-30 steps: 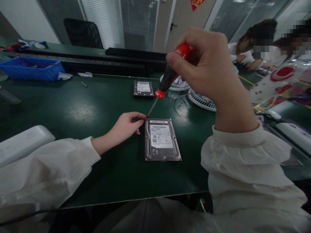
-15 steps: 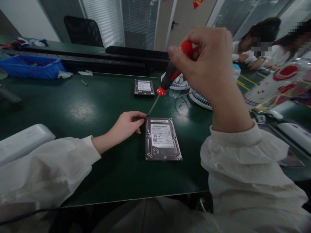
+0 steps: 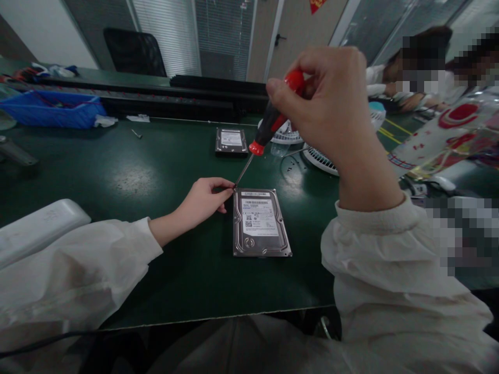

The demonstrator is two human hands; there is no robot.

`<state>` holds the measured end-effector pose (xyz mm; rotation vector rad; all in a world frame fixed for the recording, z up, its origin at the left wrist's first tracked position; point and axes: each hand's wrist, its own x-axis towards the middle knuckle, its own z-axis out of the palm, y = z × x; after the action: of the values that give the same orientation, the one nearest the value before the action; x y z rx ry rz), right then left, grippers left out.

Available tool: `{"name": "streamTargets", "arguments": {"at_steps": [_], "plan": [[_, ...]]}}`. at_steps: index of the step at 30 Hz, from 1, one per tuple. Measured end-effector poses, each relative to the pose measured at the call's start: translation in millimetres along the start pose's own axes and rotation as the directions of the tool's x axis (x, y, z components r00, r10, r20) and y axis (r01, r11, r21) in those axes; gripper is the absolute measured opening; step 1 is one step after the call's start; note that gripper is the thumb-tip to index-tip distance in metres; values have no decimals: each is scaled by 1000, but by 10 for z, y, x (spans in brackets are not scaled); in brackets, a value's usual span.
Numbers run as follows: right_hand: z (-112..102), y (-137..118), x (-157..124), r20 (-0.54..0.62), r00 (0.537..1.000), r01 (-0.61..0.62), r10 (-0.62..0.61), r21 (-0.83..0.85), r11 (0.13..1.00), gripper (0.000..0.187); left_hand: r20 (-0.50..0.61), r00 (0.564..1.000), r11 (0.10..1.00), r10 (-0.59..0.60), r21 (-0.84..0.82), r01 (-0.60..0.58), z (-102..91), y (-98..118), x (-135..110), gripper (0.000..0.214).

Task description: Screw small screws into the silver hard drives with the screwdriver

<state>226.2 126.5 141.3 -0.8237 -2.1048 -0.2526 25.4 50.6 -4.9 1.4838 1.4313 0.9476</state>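
Observation:
A silver hard drive (image 3: 260, 223) with a white label lies flat on the green table in front of me. My right hand (image 3: 325, 98) is closed around the red and black handle of a screwdriver (image 3: 268, 124), raised above the drive. The shaft slants down to the left, its tip at the drive's far left corner. At that same corner, thumb and index finger of my left hand (image 3: 208, 198) pinch together by the tip. Whatever sits between them is too small to make out. Farther back lies a second, smaller-looking hard drive (image 3: 231, 141).
Several small dark screws (image 3: 290, 167) lie near a clear plastic cup (image 3: 279, 149) and white fan grilles (image 3: 322, 161). A blue bin (image 3: 58, 117) stands at the back left, a white case (image 3: 42, 228) at the left. Co-workers sit at the far right.
The screwdriver and my right hand have shifted very slightly left. The tip stays at the drive's corner, and my left hand keeps its pinch there.

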Motion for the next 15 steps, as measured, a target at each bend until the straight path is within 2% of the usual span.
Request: {"name": "streamTargets", "arguments": {"at_steps": [10,15], "plan": [[18,21,-5,-19,1000,-7,7,9,1000,36,-1,1000,1000,1,-23,-1,-17,-16,-2,32],[-94,107,28,-105,994,-19,22,25,1000,37,-5,1000,1000,9,9,-9,-21,-40,19,31]]}}
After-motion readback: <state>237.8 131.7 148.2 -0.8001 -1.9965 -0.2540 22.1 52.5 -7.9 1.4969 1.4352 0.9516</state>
